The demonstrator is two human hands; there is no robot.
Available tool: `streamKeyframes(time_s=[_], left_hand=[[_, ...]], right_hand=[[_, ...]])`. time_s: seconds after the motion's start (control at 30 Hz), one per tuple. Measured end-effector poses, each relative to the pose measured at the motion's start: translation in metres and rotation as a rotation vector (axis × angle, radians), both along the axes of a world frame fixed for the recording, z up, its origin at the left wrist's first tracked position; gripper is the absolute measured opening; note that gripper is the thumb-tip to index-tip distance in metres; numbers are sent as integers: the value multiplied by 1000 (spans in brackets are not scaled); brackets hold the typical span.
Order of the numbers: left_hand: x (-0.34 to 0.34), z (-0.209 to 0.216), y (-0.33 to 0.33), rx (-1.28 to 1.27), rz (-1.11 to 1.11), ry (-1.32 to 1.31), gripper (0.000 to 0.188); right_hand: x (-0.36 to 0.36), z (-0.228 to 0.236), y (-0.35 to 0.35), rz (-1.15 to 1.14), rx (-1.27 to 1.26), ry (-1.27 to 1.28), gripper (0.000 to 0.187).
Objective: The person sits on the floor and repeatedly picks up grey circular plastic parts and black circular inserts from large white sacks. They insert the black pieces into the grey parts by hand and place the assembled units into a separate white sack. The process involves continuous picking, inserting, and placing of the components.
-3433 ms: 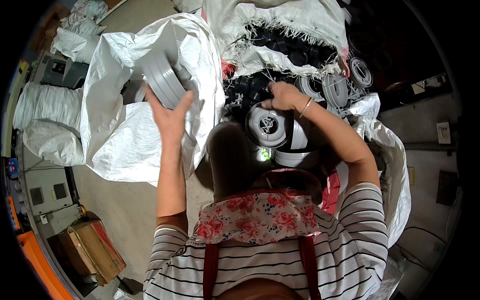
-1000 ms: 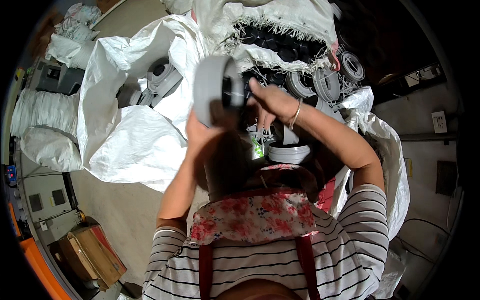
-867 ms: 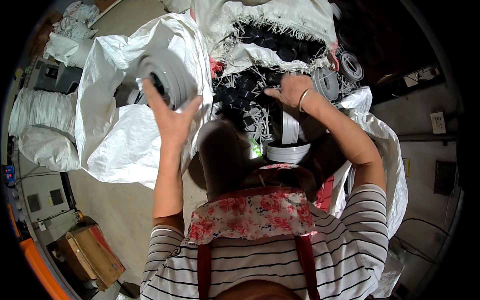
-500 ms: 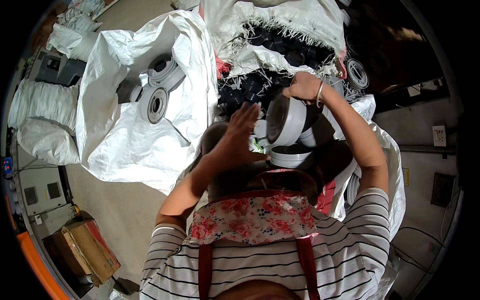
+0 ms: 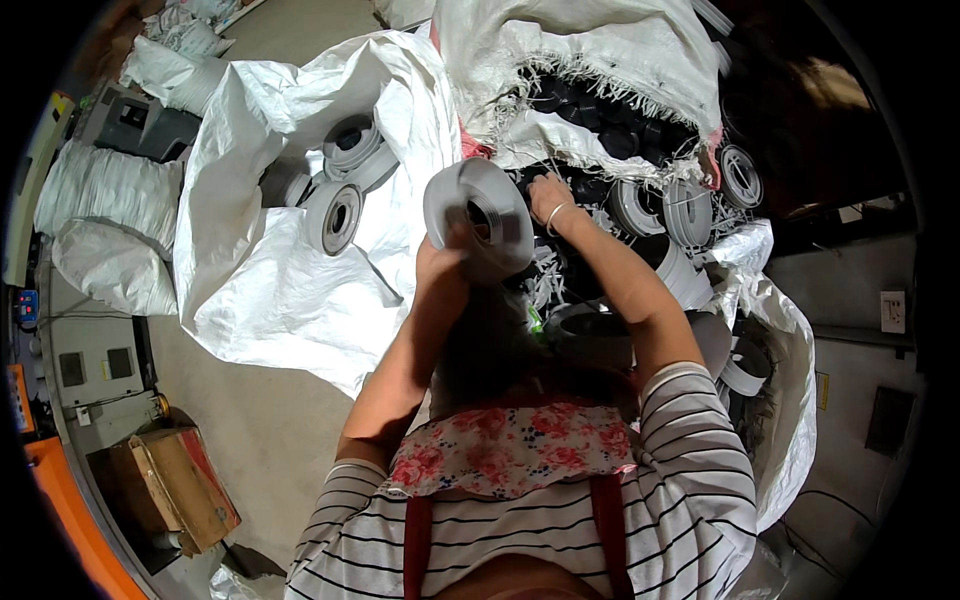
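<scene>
One grey ring (image 5: 510, 222) is in the left hand (image 5: 442, 268), whose grip is closed on it, lifted in front of the person and just right of a white bag (image 5: 285, 300), its outline blurred by motion; the right hand (image 5: 550, 196), with one bangle (image 5: 556, 217) on the wrist, reaches into a pile of black caps (image 5: 595, 185) too many to count, and its fingertips are hidden there, so whether its grip holds anything cannot be told; inside the open white bag lie at least three bag rings (image 5: 322, 212), and right of the right hand stand three loose rings (image 5: 688, 228), two side by side and one a little apart; one frayed sack (image 5: 610, 45) slumps behind the pile with more black caps showing through its torn opening, and pale scraps (image 5: 545, 285), again beyond counting, lie strewn below the right hand; one further bag (image 5: 798, 400), also white, sits at the person's right with at least one grey piece (image 5: 745, 372) inside; the floor (image 5: 270, 400) is plain and greyish beige, carrying one worn cardboard box (image 5: 185, 490) at lower left; two bulging sacks (image 5: 110, 205) rest along the left side, above an orange panel (image 5: 75, 515), and one wall socket (image 5: 893, 312) is fixed on the grey wall (image 5: 850, 280) at right.
</scene>
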State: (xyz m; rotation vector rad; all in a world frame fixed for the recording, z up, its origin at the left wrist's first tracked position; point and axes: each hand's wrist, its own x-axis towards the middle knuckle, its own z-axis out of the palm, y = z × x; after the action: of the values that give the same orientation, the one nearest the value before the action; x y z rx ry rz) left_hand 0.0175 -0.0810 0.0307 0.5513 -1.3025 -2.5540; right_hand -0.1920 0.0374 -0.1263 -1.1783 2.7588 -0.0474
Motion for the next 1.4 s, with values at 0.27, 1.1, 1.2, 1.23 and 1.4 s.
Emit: streamKeyframes(time_s=[0.27, 1.1, 1.2, 1.23, 1.4], left_hand=[[-4, -7, -1, 22, -16, 43, 38], [35, 22, -1, -13, -490, -102, 53], [35, 24, -6, -18, -533, -108, 55], [35, 27, -6, -26, -527, -127, 56], [35, 35, -6, -98, -491, -194, 54]], right_hand=[[56, 163, 40, 210, -791, -252, 21], [118, 212, 80, 823, -449, 64, 50], [124, 214, 77, 898, -367, 130, 41], [125, 214, 76, 919, -305, 144, 40], [129, 215, 74, 942, -306, 125, 42]])
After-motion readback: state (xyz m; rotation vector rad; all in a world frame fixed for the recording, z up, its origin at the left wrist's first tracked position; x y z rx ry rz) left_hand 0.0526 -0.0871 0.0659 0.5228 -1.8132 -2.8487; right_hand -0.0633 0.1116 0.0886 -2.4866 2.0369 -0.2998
